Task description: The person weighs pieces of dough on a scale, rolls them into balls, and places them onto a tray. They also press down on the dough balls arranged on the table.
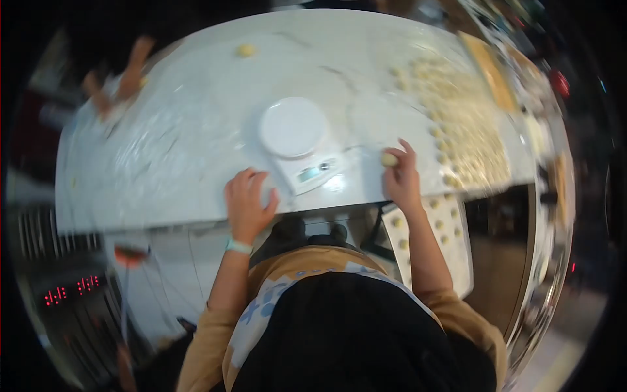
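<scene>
A white kitchen scale [293,128] with a round plate and a small lit display stands in the middle of the table; nothing lies on its plate. My right hand [403,178], to the right of the scale, pinches a small pale yellow dough ball [389,159] between thumb and fingers just above the tabletop. My left hand [248,198] rests near the table's front edge, left of the scale's display. Its fingers are apart and nothing shows in it.
Many dough balls [441,145] lie on the table's right, seemingly under clear film. A tray [465,261] of dough balls sits below the front edge. One dough ball [245,50] lies far back. Another person's hands [129,83] are at the left; a wooden board [488,70] stands right.
</scene>
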`<state>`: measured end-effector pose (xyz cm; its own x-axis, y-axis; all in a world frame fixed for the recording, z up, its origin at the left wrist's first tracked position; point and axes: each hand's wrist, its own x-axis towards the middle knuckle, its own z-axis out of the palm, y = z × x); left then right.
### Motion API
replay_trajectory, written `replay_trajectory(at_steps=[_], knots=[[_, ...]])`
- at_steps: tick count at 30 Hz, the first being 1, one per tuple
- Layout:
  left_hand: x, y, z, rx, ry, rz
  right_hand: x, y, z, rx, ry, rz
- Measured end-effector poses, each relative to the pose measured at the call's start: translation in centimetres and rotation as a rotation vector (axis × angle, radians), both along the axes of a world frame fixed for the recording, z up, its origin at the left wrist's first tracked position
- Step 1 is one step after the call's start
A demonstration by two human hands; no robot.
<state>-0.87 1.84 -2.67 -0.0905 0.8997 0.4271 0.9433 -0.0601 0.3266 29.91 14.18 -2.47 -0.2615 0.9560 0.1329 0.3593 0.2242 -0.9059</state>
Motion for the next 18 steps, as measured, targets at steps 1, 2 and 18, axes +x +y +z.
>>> replay_trajectory(at_steps=[1,2,18], knots=[[0.2,0.0,0.4,0.0,0.051,0.011,0.0,0.0,0.3,-0.001,0.026,-0.087],[0.2,0.0,0.3,0.007,0.063,0.0,0.0,0.5,0.2,0.088,0.07,-0.163],[0.0,0.2,0.4,-0.071,0.155,-0.021,0.2,7.6,-1.4,0.387,-0.351,-0.327]])
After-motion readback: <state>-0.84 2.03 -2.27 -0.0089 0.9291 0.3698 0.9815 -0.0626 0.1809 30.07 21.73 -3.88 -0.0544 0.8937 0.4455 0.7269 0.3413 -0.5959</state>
